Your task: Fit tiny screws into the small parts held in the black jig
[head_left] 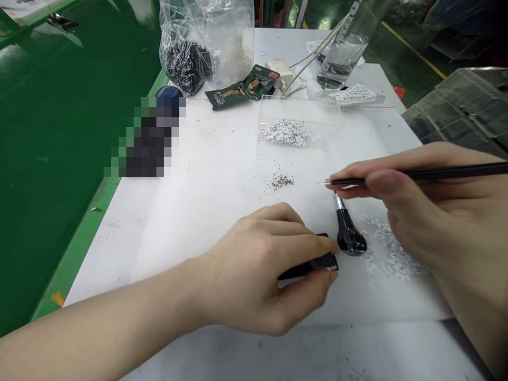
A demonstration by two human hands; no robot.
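Note:
My left hand [257, 264] rests on the white table [206, 174], its thumb and fingers pinched on a small flat black block [313, 264]. My right hand [420, 211] is closed on long black tweezers [397, 175], whose fine tips point left above the table. A black-handled tool with a metal neck [347, 233] lies between the two hands. Small white pieces [391, 254] are scattered under my right hand. A little heap of dark specks [281, 181] lies just left of the tweezer tips.
A clear tray with white pieces [286, 132] sits further back. Behind it are plastic bags of dark and white parts [198, 47], green packets [242, 90], a white charger with cable [280, 71] and a clear bottle [341, 53]. The green floor drops off at left.

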